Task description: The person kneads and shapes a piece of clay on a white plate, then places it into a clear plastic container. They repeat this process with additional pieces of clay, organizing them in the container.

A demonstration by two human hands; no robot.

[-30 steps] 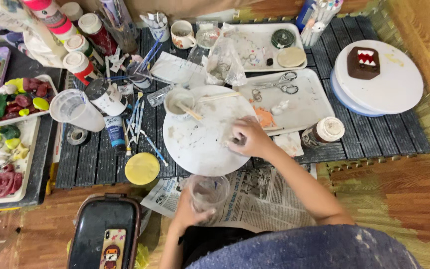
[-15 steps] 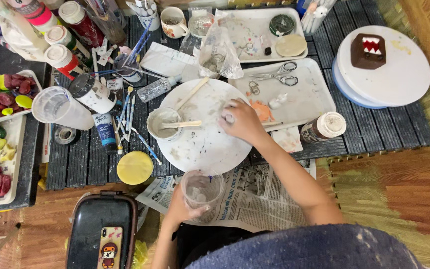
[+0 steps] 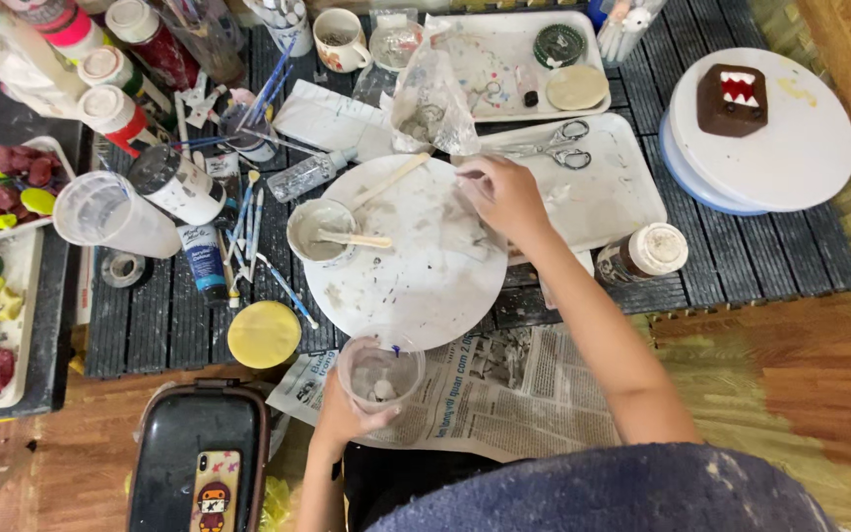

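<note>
My left hand (image 3: pixel 342 419) wraps a clear cup (image 3: pixel 380 374), its grip closed round the wall, low in the view just off the near rim of the round white board (image 3: pixel 416 286) and over the newspaper (image 3: pixel 504 394). There is something pale in the bottom of the cup. My right hand (image 3: pixel 504 197) rests at the far right edge of the board, fingers pinched narrow on a small pale scrap; I cannot tell what it is. A small bowl (image 3: pixel 319 232) with a wooden stick (image 3: pixel 357 239) across it sits on the board's left part, well apart from both hands. Scissors (image 3: pixel 549 150) lie on the white tray (image 3: pixel 613 197) just beyond my right hand. A jar (image 3: pixel 644 254) stands right of my forearm. A yellow disc (image 3: pixel 264 334) lies left of the cup. Brushes and tubes crowd the left; the board's middle is the open room.
</note>
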